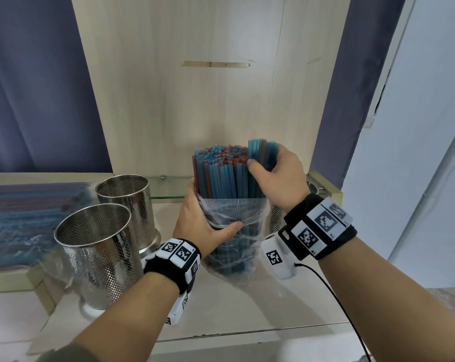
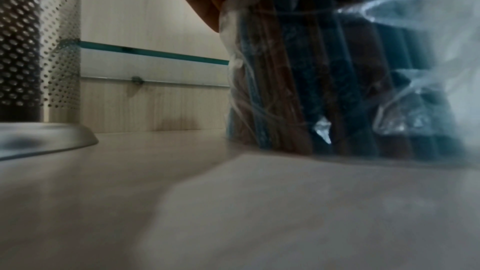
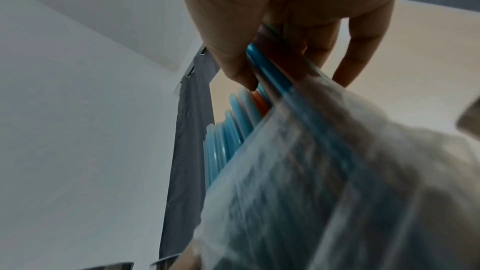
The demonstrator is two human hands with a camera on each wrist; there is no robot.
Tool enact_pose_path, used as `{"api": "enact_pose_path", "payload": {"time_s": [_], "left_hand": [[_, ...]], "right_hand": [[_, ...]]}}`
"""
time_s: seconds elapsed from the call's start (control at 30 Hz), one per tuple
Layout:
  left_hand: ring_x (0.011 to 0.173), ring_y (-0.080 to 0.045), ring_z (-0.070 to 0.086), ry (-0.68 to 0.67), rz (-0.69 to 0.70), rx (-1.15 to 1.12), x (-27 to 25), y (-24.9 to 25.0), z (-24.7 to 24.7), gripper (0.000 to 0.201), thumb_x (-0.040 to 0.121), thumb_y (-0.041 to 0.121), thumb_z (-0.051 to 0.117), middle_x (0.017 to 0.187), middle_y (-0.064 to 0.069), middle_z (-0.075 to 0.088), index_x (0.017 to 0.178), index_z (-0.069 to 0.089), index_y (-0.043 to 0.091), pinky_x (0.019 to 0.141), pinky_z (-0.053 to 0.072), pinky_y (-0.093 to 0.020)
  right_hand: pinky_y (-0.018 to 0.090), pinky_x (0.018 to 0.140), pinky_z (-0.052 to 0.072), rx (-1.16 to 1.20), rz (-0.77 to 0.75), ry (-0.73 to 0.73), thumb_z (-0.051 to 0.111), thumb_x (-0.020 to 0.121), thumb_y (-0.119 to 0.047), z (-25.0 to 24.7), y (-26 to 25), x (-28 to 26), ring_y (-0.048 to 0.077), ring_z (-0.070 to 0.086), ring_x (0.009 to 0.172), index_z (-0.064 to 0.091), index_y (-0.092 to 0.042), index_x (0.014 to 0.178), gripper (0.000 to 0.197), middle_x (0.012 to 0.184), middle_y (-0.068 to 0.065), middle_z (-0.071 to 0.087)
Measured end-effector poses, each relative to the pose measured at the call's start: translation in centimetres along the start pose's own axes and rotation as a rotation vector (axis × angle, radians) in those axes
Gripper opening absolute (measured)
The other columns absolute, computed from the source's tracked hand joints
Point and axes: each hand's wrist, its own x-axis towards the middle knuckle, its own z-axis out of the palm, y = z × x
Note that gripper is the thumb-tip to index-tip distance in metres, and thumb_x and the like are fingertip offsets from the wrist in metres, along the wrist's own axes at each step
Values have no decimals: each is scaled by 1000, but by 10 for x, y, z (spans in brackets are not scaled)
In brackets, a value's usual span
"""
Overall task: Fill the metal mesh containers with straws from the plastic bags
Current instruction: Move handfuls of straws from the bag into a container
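Observation:
A clear plastic bag of blue and red straws stands upright on the counter, its top pushed down so the straws stick out. My left hand grips the bag around its middle. My right hand pinches a small bunch of straws at the bundle's right side, raised a little above the others. The right wrist view shows my thumb and fingers around blue straws above the bag. Two empty perforated metal containers stand to the left.
A flat bag of straws lies on a raised ledge at far left. A third metal container is partly hidden behind my right wrist. A wooden panel and a glass strip back the counter.

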Motion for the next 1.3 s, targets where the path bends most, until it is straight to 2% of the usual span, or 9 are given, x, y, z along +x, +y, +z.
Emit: {"api": "enact_pose_path", "payload": {"time_s": [0.1, 0.27, 0.47, 0.57, 0.73, 0.83, 0.97, 1.17, 1.3], "left_hand": [[132, -14, 44, 2, 2, -3, 0, 1, 0, 127, 50, 67, 83, 145, 3, 42, 148, 13, 26, 109, 42, -38], [137, -17, 37, -10, -13, 37, -1, 3, 0, 131, 57, 58, 85, 151, -3, 35, 152, 5, 17, 106, 30, -22], [139, -20, 34, -18, -21, 54, -2, 4, 0, 130, 59, 57, 84, 153, -5, 32, 153, 5, 14, 107, 28, -22], [140, -21, 33, -9, -22, 63, -2, 5, 0, 131, 59, 60, 83, 154, -7, 31, 152, 5, 12, 109, 28, -23], [134, -22, 41, -32, -38, 48, 0, 1, 0, 130, 51, 74, 77, 146, -7, 41, 149, 11, 20, 108, 43, -41], [132, -19, 43, -25, -23, 30, 0, 0, -1, 129, 48, 76, 74, 144, -4, 43, 148, 11, 24, 106, 45, -41], [133, -20, 42, -30, -26, 40, -1, 1, 0, 129, 52, 69, 79, 145, -5, 41, 150, 9, 21, 106, 44, -41], [133, -18, 42, -24, -22, 15, 1, 0, 0, 127, 54, 63, 83, 145, -2, 41, 150, 12, 19, 109, 38, -31], [136, -19, 39, -32, -8, 28, 1, 2, 0, 129, 54, 64, 83, 148, -3, 39, 151, 9, 21, 111, 36, -31]], "right_hand": [[36, 76, 56, 51, -17, 49, 66, 87, -21, -1, -6, 9, 18, 66, 84, 63, -13, 101, 16, 90, 1, 69], [16, 56, 39, 134, -21, 150, 62, 90, -10, 1, -10, 20, 0, 45, 55, 58, -11, 86, 6, 67, -7, 52], [18, 50, 36, 255, 59, 210, 61, 89, -8, 10, -9, 8, 3, 40, 51, 57, -13, 75, 15, 60, -7, 47], [21, 57, 41, 315, 54, 186, 63, 86, -11, 14, -8, -1, 8, 48, 61, 62, -3, 83, 9, 68, 1, 54], [24, 81, 38, 162, -87, 212, 59, 72, -39, 26, -1, -22, 20, 45, 95, 48, -39, 66, 13, 86, -9, 45], [23, 86, 41, 207, -94, 226, 61, 72, -40, 31, 0, -31, 20, 50, 98, 56, -41, 70, 6, 92, -8, 52], [20, 67, 48, 396, -90, 177, 70, 83, -12, 31, 2, -35, 3, 60, 69, 61, -32, 83, 21, 72, -17, 64], [16, 69, 47, 385, -76, 234, 69, 90, -14, 35, 5, -33, -1, 57, 71, 61, -10, 104, 16, 80, -11, 60], [22, 64, 47, 321, -69, 314, 66, 93, -21, 18, -8, -14, 4, 52, 65, 61, -11, 96, 12, 73, -6, 56]]}}
